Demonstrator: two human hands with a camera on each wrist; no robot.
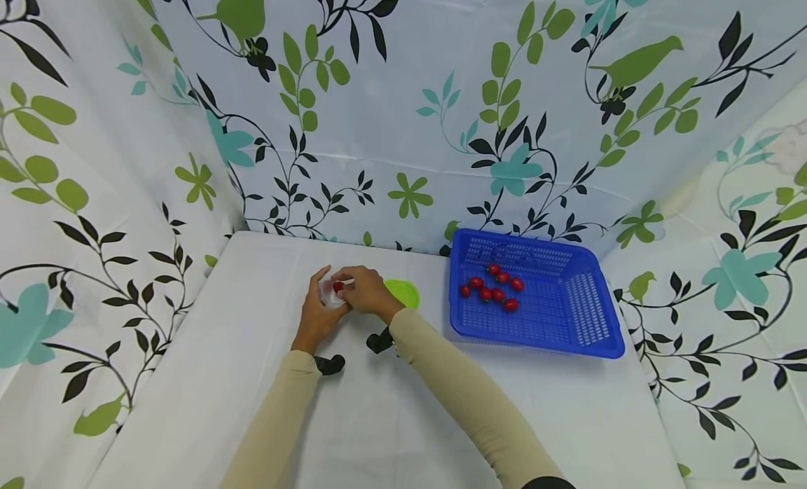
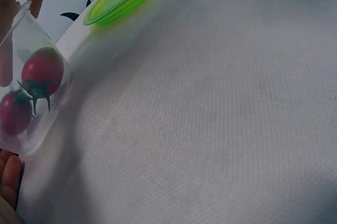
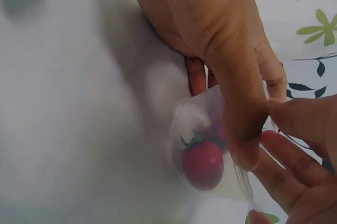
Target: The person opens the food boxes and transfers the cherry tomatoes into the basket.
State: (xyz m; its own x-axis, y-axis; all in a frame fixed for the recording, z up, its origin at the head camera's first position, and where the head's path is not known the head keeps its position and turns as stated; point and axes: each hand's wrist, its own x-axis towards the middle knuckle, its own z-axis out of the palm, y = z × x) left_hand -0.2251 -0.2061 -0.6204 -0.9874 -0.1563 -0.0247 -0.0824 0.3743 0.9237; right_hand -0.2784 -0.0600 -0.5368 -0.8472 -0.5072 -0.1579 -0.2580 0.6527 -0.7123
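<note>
My left hand (image 1: pixel 317 319) grips a small clear plastic container (image 2: pixel 58 103), its fingers and thumb spread round the sides. Red cherry tomatoes with green stems show through the wall, one tomato (image 2: pixel 42 74) above another. The thumb and fingers of my right hand (image 1: pixel 368 291) reach in at the container's mouth, beside a red tomato (image 1: pixel 338 286). In the right wrist view the right thumb (image 3: pixel 237 97) lies over the rim, near a tomato (image 3: pixel 202 166) inside. Whether the right fingertips pinch a tomato is hidden.
A bright green lid (image 1: pixel 403 293) lies on the white table (image 1: pixel 391 419), just right of the hands. Farther right stands a blue plastic basket (image 1: pixel 586 307) with several cherry tomatoes (image 1: pixel 498 294) in it. A patterned curtain (image 1: pixel 403 146) rises behind the table.
</note>
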